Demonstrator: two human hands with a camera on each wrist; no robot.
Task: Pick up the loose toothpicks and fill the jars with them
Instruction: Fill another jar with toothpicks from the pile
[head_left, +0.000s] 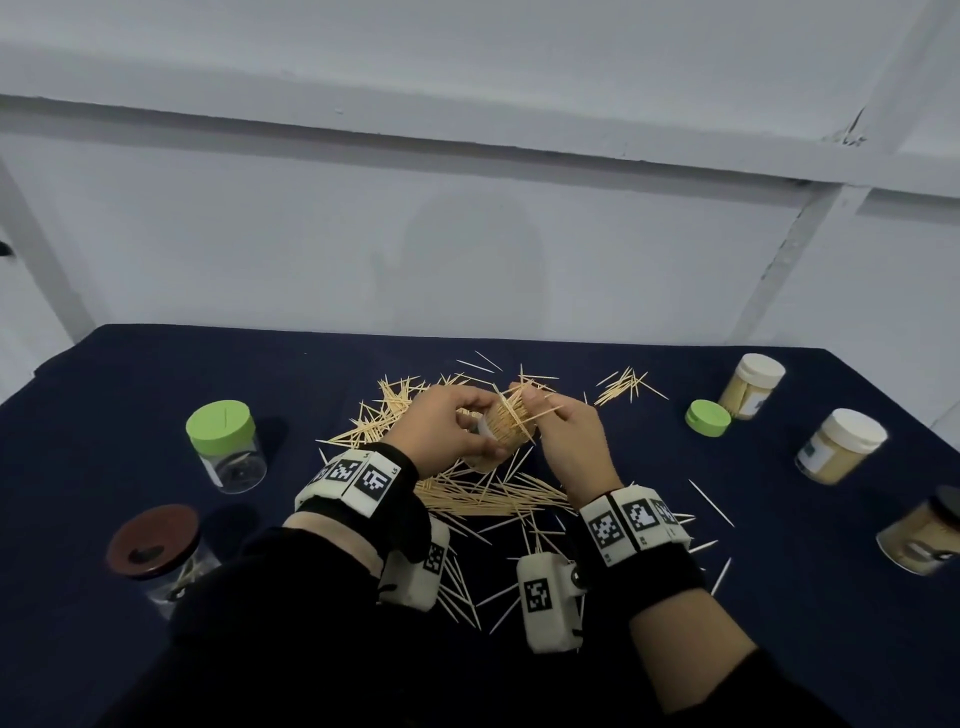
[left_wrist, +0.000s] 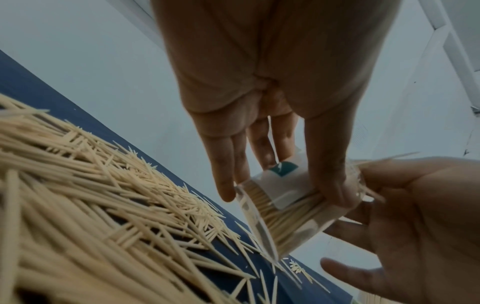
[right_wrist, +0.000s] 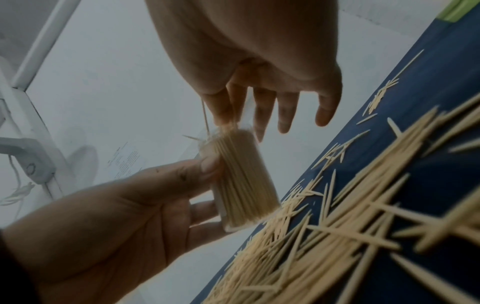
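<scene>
Dark blue tablecloth (head_left: 156, 374) carries a heap of loose toothpicks (head_left: 467, 493). Above it, the left hand (head_left: 441, 431) grips a clear jar (head_left: 506, 428) packed with toothpicks, tilted; the right hand (head_left: 563, 431) pinches sticks at its mouth. A green lid (head_left: 707, 417) lies beside.

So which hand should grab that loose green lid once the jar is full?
Probably the right hand: the green lid lies on its side of the table, and the left hand grips the packed jar. The right hand pinches only toothpicks at the mouth.
</scene>
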